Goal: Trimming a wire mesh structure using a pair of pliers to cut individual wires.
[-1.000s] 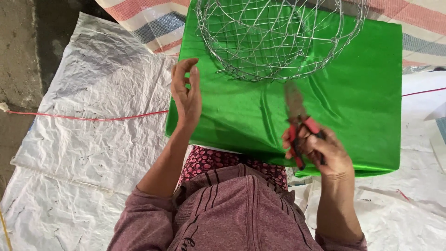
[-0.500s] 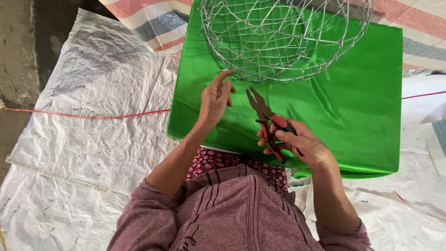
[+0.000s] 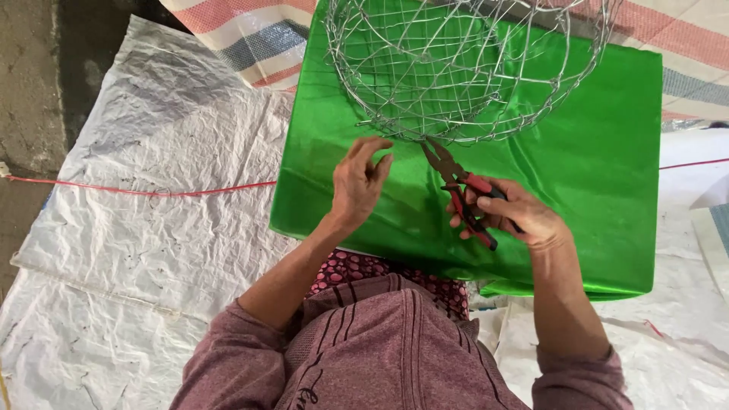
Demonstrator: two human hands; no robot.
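At 9 o'clock, a thin red string (image 3: 144, 190) runs across a crumpled white woven sheet (image 3: 152, 228) spread on the ground. Toward the middle, a shiny green cloth (image 3: 592, 167) covers a low block, and a round wire mesh basket (image 3: 456, 68) sits on it at 12 o'clock. The left hand (image 3: 357, 186) hovers just below the basket's lower edge, at about 7 o'clock from it, fingers loosely curled and parted, gripping nothing. Just right of it, the right hand (image 3: 512, 212) is closed around the red-and-black handles of 1 pair of pliers (image 3: 459, 186). Their dark jaws point toward 11 o'clock, the tips reaching the basket's bottom wires; whether they bite a wire I cannot tell. At 1 o'clock, a striped woven tarp (image 3: 683, 53) lies beyond the cloth.
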